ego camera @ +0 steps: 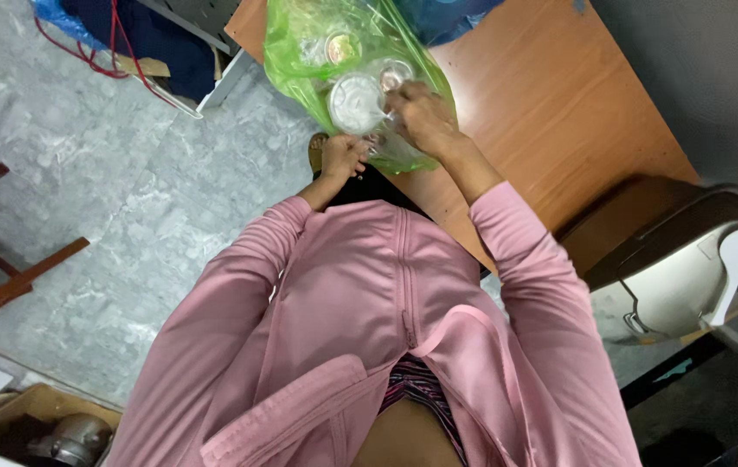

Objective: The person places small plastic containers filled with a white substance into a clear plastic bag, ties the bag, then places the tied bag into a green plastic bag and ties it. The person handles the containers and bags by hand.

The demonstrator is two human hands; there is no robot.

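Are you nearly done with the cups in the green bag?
Partly. Some lidded cups already lie inside the green bag on the table. Right now the right hand grips a white-lidded cup at the bag's mouth, and the left hand holds the bag's edge. The bag is not yet closed.

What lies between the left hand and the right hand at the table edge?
In the head view, only the crumpled lower edge of the green plastic bag lies between the left hand and the right hand; the right hand touches a round clear lid.
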